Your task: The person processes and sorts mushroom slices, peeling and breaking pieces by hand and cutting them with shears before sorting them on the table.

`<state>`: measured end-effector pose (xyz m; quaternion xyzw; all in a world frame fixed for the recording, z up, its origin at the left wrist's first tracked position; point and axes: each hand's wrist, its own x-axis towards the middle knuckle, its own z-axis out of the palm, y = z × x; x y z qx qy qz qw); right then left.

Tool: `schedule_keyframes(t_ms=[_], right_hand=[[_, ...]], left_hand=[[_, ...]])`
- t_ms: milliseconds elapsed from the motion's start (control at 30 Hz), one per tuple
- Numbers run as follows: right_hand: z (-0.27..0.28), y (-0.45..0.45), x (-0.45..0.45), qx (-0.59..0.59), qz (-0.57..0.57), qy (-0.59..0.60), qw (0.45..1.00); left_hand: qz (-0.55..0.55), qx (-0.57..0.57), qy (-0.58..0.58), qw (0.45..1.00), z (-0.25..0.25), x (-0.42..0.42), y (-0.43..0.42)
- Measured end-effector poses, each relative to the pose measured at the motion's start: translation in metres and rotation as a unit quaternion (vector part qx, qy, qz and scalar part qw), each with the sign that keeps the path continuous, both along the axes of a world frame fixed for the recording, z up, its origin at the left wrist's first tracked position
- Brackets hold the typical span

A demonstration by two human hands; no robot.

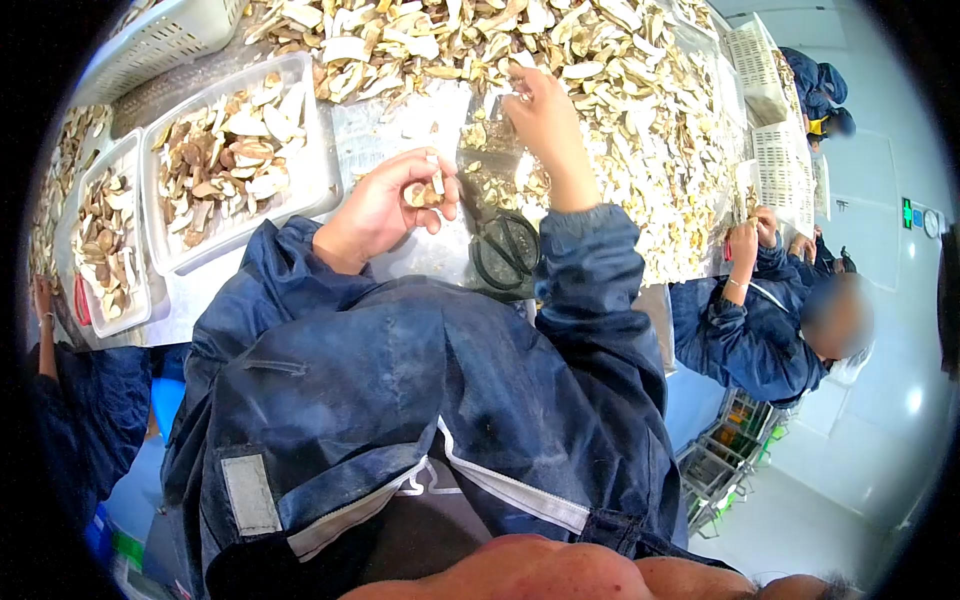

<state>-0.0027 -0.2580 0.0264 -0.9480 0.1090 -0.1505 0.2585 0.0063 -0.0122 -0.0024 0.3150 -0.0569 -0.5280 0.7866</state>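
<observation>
Here, left hand (392, 207) curls round mushroom pieces (425, 193), right hand (543, 108) stretched forward

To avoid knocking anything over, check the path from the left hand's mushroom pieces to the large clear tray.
Nothing visible stands between the mushroom pieces in the left hand and the large clear tray, except the tray's own raised side.
</observation>
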Motion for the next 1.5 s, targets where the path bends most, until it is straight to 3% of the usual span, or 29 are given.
schedule_keyframes(t_ms=[133, 233, 367, 500, 600, 867, 967, 1000, 1133, 1267, 1400, 1500], right_hand=[[-0.019, 0.004, 0.018, -0.107, -0.01, -0.039, 0.993], [-0.014, 0.008, 0.008, 0.01, 0.015, 0.083, 0.996], [0.002, 0.008, -0.01, 0.083, -0.02, 0.128, 0.988], [-0.006, -0.002, -0.022, 0.181, -0.036, 0.107, 0.977], [0.005, 0.003, -0.032, 0.344, -0.052, 0.103, 0.932], [0.053, 0.053, -0.049, 0.441, 0.08, 0.134, 0.884], [0.027, 0.039, -0.025, 0.111, 0.003, 0.12, 0.987], [0.005, 0.034, -0.021, 0.02, -0.003, 0.039, 0.999], [-0.01, 0.038, -0.017, -0.062, -0.001, 0.006, 0.998], [-0.009, 0.03, -0.022, 0.024, 0.0, 0.031, 0.999], [0.015, 0.022, -0.037, 0.332, -0.04, 0.121, 0.935], [0.029, 0.03, -0.053, 0.457, -0.017, 0.083, 0.885]], left_hand=[[-0.001, -0.011, 0.02, 1.0, 0.002, 0.0, 0.0], [0.012, -0.002, 0.021, 1.0, -0.001, 0.002, 0.001], [0.031, 0.036, 0.039, 0.998, -0.004, 0.002, 0.001], [0.032, 0.015, 0.048, 0.998, -0.008, 0.004, 0.003], [0.053, 0.016, 0.041, 0.998, -0.008, 0.003, 0.0], [0.052, -0.008, 0.082, 0.995, 0.007, -0.003, -0.006], [0.039, 0.005, 0.062, 0.997, -0.001, -0.002, -0.002], [0.033, 0.012, 0.049, 0.998, -0.004, 0.0, 0.0], [0.024, 0.007, 0.037, 0.999, -0.004, 0.003, 0.005], [0.012, 0.022, 0.008, 1.0, -0.004, 0.0, 0.004], [0.028, 0.05, 0.005, 0.998, 0.003, -0.003, 0.0], [0.039, 0.053, 0.021, 0.998, 0.013, -0.005, -0.002]])
